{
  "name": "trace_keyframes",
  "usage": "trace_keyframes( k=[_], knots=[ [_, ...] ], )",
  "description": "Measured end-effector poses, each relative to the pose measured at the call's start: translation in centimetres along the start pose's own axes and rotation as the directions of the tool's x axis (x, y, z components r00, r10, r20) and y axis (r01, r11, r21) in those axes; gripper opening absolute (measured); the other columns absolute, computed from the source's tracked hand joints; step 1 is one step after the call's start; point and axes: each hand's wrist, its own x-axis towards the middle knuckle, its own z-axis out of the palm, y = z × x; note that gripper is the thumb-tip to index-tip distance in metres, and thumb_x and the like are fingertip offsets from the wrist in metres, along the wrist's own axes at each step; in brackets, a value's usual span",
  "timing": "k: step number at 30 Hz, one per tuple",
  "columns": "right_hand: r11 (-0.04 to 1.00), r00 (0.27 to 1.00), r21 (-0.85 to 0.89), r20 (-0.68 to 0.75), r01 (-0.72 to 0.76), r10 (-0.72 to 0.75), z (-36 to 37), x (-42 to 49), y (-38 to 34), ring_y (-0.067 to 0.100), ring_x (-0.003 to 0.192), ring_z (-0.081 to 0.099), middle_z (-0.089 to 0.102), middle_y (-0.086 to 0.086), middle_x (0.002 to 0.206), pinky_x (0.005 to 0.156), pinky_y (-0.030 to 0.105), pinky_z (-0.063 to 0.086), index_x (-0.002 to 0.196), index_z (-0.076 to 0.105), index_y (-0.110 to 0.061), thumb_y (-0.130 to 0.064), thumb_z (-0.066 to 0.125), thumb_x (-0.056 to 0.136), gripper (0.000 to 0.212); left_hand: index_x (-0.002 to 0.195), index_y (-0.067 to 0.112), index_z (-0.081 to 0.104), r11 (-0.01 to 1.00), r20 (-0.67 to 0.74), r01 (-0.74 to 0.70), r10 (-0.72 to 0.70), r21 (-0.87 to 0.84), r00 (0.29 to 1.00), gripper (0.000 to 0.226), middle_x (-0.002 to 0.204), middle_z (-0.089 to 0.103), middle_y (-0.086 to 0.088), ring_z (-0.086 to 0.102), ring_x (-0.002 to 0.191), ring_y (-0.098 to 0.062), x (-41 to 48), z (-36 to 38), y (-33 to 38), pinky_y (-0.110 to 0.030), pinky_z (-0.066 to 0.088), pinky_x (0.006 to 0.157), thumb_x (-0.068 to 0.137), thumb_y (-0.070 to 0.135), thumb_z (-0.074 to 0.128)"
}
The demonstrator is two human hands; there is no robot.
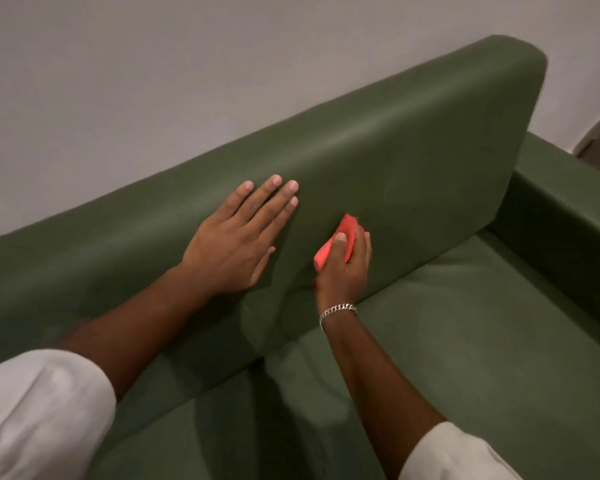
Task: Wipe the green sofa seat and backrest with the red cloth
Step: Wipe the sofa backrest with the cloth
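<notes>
The green sofa fills most of the view. Its backrest [395, 161] runs diagonally from lower left to upper right, and the seat [465, 323] lies below it on the right. My left hand [236, 237] rests flat on the backrest with the fingers spread, holding nothing. My right hand [343, 268] grips the folded red cloth [340, 242] and presses it against the lower part of the backrest, just above the seat. A silver chain bracelet circles my right wrist. Part of the cloth is hidden under my fingers.
A plain pale wall [153, 81] stands directly behind the backrest. The sofa's right armrest [575, 202] rises at the far right, with a strip of floor beyond it. My white sleeves show at the bottom corners.
</notes>
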Motion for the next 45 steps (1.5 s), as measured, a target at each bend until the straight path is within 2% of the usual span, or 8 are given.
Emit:
trace_keyframes(
  k=[8,19,26,30,33,36,39,45],
  knots=[
    [0.990,0.980,-0.036,0.153,0.133,-0.127,3.1,-8.2,-1.5,0.026,0.150,0.022,0.023,0.013,0.163,0.122,0.044,0.023,0.143,0.046,-0.021,-0.027,0.045,0.098,0.046,0.159,0.014,0.013,0.991,0.182,-0.080,0.098,-0.105,0.978,0.067,0.168,0.013,-0.008,0.007,0.156,-0.029,-12.2,-1.6,-10.7,-0.050,0.018,0.125,0.101,0.043,0.028],
    [0.956,0.954,-0.032,0.091,0.291,-0.287,13.8,-25.8,-1.2,0.029,0.153,0.014,0.022,0.014,0.162,0.125,0.039,0.006,0.141,0.049,-0.022,-0.030,0.041,0.096,0.046,0.157,0.005,0.012,0.978,0.206,0.143,-0.110,-0.150,0.972,0.074,0.166,0.013,-0.018,0.011,0.155,-0.032,-32.4,0.0,-18.3,-0.050,0.023,0.123,0.099,0.048,0.025],
    [0.701,0.765,-0.308,0.290,0.643,-0.575,18.1,-36.3,6.2,0.047,0.148,0.015,0.024,0.016,0.160,0.119,0.059,0.021,0.141,0.046,-0.030,-0.047,0.044,0.094,0.051,0.157,0.003,0.009,0.980,0.120,0.165,-0.151,-0.115,0.981,0.080,0.164,0.016,-0.024,0.016,0.153,-0.038,-42.4,1.5,-21.0,-0.054,0.023,0.122,0.097,0.050,0.032],
    [0.896,0.919,-0.230,-0.013,0.380,-0.394,19.6,-35.0,7.0,0.042,0.149,0.016,0.022,0.019,0.160,0.122,0.053,0.014,0.144,0.041,-0.023,-0.040,0.040,0.094,0.052,0.157,0.001,0.011,0.978,0.018,0.203,-0.203,-0.036,0.979,0.078,0.163,0.019,-0.026,0.021,0.151,-0.041,-43.6,2.4,-19.6,-0.056,0.026,0.120,0.097,0.045,0.035],
    [0.911,0.886,-0.214,-0.236,0.353,-0.399,22.8,-33.1,4.1,0.037,0.149,0.022,0.030,0.016,0.159,0.123,0.045,0.013,0.143,0.045,-0.027,-0.043,0.039,0.098,0.048,0.156,0.001,0.018,0.973,-0.046,0.232,-0.231,-0.004,0.972,0.075,0.161,0.024,-0.026,0.025,0.150,-0.041,-44.0,2.8,-18.7,-0.055,0.024,0.121,0.097,0.043,0.037],
    [0.660,0.728,-0.385,0.047,0.645,-0.684,22.3,-36.5,6.9,0.047,0.145,0.024,0.033,0.019,0.156,0.121,0.054,0.021,0.140,0.049,-0.028,-0.043,0.046,0.095,0.048,0.156,0.001,0.020,0.964,-0.080,0.265,-0.263,0.007,0.961,0.074,0.161,0.024,-0.025,0.024,0.150,-0.040,-44.2,3.0,-18.1,-0.054,0.024,0.121,0.097,0.042,0.037],
    [0.433,0.589,-0.419,0.390,0.798,-0.707,18.9,-39.2,11.2,0.058,0.137,0.029,0.034,0.021,0.148,0.105,0.072,0.032,0.133,0.050,-0.028,-0.044,0.053,0.087,0.048,0.155,0.000,0.020,0.953,-0.087,0.301,-0.297,0.031,0.951,0.075,0.161,0.025,-0.026,0.024,0.150,-0.039,-44.5,3.1,-17.5,-0.053,0.023,0.121,0.097,0.043,0.037],
    [0.851,0.849,-0.274,-0.167,0.447,-0.500,21.6,-30.7,2.8,0.036,0.149,0.016,0.019,0.003,0.164,0.116,0.054,0.023,0.146,0.029,-0.043,-0.056,0.025,0.097,0.051,0.157,0.002,0.012,0.898,-0.050,0.438,-0.436,0.036,0.898,0.076,0.164,0.018,-0.024,0.013,0.153,-0.037,-44.9,3.7,-16.3,-0.047,0.006,0.126,0.097,0.044,0.031]
  ],
)
